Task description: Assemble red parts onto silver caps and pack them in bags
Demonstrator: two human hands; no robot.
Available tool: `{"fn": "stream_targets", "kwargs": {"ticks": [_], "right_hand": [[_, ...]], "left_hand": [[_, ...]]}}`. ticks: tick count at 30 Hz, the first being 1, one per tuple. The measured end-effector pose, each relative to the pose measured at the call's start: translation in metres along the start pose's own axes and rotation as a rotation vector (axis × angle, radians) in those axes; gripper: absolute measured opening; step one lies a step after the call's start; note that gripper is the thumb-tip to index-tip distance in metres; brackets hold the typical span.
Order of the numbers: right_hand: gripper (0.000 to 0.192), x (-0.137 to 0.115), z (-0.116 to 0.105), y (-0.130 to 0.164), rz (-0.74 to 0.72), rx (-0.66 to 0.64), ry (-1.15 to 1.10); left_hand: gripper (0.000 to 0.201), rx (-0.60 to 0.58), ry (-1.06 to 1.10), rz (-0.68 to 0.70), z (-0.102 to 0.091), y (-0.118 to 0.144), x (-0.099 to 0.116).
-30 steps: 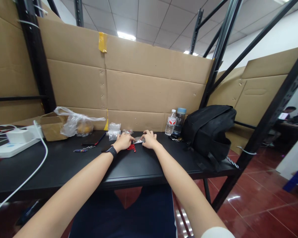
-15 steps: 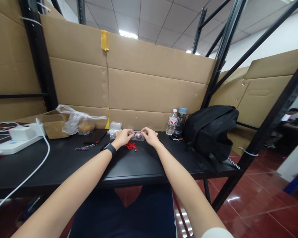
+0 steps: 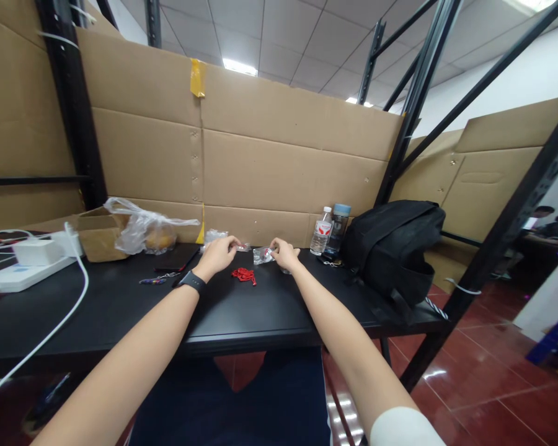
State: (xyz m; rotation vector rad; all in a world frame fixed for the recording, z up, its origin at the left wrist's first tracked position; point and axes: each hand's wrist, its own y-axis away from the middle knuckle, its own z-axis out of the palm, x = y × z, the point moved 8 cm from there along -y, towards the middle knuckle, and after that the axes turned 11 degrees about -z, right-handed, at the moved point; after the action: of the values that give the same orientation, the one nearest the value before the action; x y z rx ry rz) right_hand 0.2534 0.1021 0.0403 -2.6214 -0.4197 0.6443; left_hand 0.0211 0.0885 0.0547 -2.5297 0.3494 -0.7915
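Note:
My right hand (image 3: pixel 286 255) pinches a small clear plastic bag (image 3: pixel 262 255) at its right side; something small, partly red, shows inside it. My left hand (image 3: pixel 217 255), with a dark watch (image 3: pixel 193 281) on the wrist, hovers to the left, apart from that bag. Its fingers are bent, with thumb and forefinger slightly apart, and I see nothing held between them. Just beyond it lie clear plastic packets (image 3: pixel 214 235), partly hidden by the hand, and another flat clear packet (image 3: pixel 244 246). A bunched red cord (image 3: pixel 244 275) rests on the black table between my forearms.
Left of my hands are a dark flat object (image 3: pixel 179 257), a small multicoloured item on a chain (image 3: pixel 152 281), a tied plastic bag (image 3: pixel 151 232) and a white power strip (image 3: pixel 25 272) with a cable. Rightward stand a water bottle (image 3: pixel 322 232), a blue-lidded bottle (image 3: pixel 339 229) and a black backpack (image 3: pixel 393 251).
My left hand has moved left, away from the small bag and off the red cord, which now shows fully. The right hand keeps the bag and has shifted slightly right.

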Motion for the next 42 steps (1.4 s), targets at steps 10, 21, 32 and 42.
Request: {"fn": "stream_targets", "kwargs": {"ticks": [10, 21, 32, 42], "right_hand": [[0.030, -0.024, 0.021, 0.011, -0.266, -0.228, 0.334], [0.036, -0.019, 0.060, -0.025, -0.185, -0.353, 0.412], [0.043, 0.015, 0.011, -0.024, -0.076, -0.308, 0.247], [0.049, 0.056, -0.006, 0.014, -0.020, -0.356, -0.084]], "left_hand": [[0.031, -0.378, 0.027, 0.166, 0.022, 0.019, 0.005], [0.035, -0.431, 0.023, 0.380, 0.034, 0.039, 0.043], [0.027, -0.468, -0.055, 0.462, 0.040, 0.061, 0.070], [0.012, -0.434, -0.042, 0.433, 0.047, 0.063, 0.072]]}}
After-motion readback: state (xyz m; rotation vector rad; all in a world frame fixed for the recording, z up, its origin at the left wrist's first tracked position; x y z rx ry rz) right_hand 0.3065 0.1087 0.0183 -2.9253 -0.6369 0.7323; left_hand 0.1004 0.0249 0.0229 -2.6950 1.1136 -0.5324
